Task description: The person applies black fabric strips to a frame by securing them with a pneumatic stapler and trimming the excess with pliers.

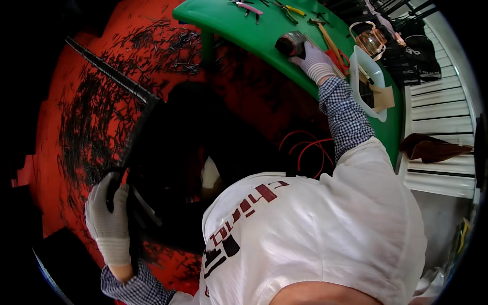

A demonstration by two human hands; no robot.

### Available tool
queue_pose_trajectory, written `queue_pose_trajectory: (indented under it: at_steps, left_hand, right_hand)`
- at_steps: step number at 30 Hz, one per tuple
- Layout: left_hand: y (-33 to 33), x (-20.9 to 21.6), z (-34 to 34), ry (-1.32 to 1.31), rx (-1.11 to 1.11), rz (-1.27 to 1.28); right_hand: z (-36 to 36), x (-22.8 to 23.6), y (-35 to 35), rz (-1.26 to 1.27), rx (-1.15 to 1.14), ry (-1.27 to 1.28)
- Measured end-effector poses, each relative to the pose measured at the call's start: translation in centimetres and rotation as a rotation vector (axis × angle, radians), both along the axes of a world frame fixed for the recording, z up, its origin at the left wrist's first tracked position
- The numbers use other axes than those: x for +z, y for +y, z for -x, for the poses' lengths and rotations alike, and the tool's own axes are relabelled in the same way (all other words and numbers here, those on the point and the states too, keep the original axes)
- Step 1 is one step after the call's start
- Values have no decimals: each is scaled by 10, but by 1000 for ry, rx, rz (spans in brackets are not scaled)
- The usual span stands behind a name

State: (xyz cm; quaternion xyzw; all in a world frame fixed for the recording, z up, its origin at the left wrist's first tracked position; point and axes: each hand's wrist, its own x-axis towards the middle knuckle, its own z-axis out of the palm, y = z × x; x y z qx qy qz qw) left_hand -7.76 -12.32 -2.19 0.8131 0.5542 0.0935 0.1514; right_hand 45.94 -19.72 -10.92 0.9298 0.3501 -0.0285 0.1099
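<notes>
My left hand (108,218), in a pale knitted glove, is closed around the lower end of a long dark bent bar (109,68) on the left. From its far end, the bar runs toward my legs, bends, then comes back to my fingers. My right hand (314,62), also gloved, reaches out over the green table (234,25). Its fingers wrap a black and dark-red tool (291,43) near the table's edge; the palm hides much of it, so its exact kind is unclear. Beside it lies a hammer (325,38) with a wooden handle.
Pink-handled pliers (249,7) and yellow-green pliers (290,12) lie farther along the table. A translucent bin (379,112) holds cardboard and dark pieces, with a copper-coloured glass vessel (370,41) behind. Dark scraps (89,127) cover the red floor. A red hose (307,145) loops below.
</notes>
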Motion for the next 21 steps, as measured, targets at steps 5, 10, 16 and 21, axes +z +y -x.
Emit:
queue_pose_trajectory:
  at_steps: [5,10,16,21]
  left_hand:
    - [21,27,45,-296,84,-79]
    - [39,-4,50,-310,134,138]
    - [15,-29,44,-379,245,271]
    - [18,-20,26,-407,113,144]
  right_hand:
    - [-46,31,65,-389,291,-77]
    - [-83,-25,196,-307,542,-238]
    - [-99,-43,281,-66,492,-63]
    - [-160,-69,300,5,614,50]
